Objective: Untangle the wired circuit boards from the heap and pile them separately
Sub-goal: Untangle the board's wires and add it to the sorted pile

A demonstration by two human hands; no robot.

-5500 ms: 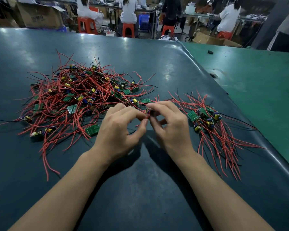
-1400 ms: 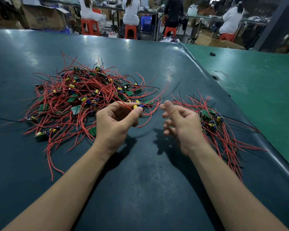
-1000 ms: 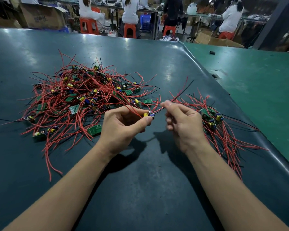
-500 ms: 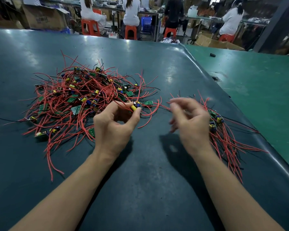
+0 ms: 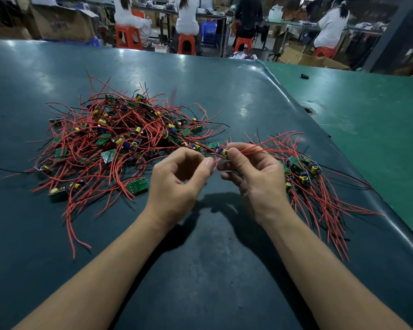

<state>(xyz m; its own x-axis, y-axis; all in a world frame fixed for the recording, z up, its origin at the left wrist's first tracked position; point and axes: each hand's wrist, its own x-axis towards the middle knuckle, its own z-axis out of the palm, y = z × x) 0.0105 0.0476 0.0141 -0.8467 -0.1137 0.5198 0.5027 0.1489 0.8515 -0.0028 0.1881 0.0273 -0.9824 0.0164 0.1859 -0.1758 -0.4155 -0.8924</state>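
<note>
On the dark green tabletop a big heap of small green circuit boards with red wires lies to the left of the hands, the wires crossing every way and the boards with their yellow and blue parts mixed in among them; a smaller pile of the same boards lies to the right, its red wires fanning toward the tabletop's near right edge, well apart from the heap. Between the two, just above the tabletop, the right hand pinches one circuit board between thumb and forefinger, a yellow part showing at the fingertips; red wires from this board run right across the top of the hand and over the smaller pile. The left hand is held just beside it, fingers curled with thumb and forefinger tips close together near a red wire below the board; whether they actually grip that wire cannot be told. Both forearms reach in from the near edge, bare. A lighter green tabletop adjoins on the right, with a small dark object lying on it. Behind the tabletop, people in white tops sit with their backs turned on orange stools, with cardboard boxes at the far left.
</note>
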